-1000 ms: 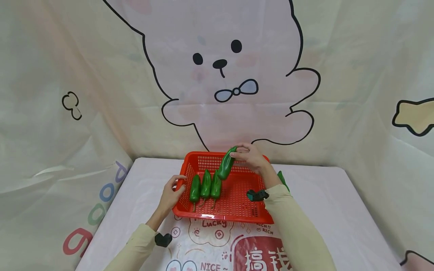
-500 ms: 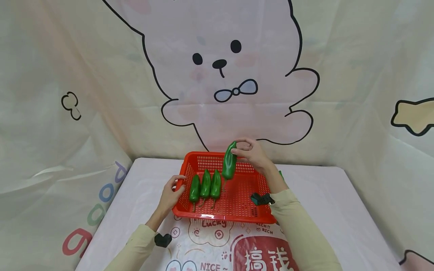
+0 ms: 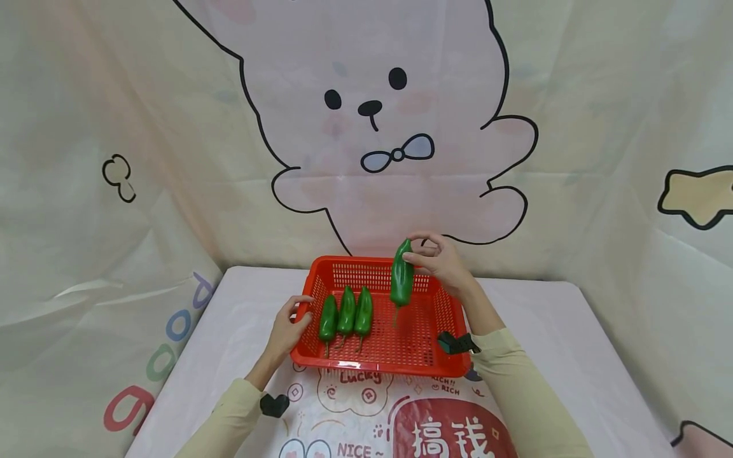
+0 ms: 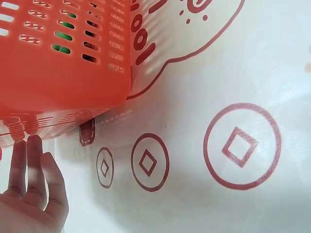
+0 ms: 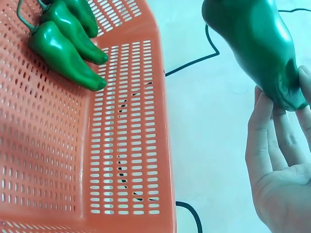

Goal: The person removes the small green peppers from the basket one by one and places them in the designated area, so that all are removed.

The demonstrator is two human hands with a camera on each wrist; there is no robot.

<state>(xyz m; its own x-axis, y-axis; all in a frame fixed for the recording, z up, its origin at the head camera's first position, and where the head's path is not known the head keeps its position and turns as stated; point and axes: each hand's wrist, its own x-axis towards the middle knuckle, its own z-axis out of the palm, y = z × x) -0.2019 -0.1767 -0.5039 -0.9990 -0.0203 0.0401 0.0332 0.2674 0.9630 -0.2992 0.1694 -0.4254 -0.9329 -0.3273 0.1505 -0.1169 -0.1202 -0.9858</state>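
My right hand pinches a green chili pepper by its pointed end, stem hanging down, over the right half of a red plastic basket. The right wrist view shows this pepper large, with thumb and fingers of the right hand at its tip. Three more green peppers lie side by side in the basket's left half, stems toward the front. At the left rim, my left hand holds the basket, its fingertips against the outer wall in the left wrist view.
The basket stands on a table with a white cloth and a printed mat in front. A dark cable runs behind the basket. A curtain with a cartoon bear hangs behind the table.
My right hand has carried its pepper rightward, away from the three lying in the basket, and the pepper now hangs more upright. My left hand stays at the rim.
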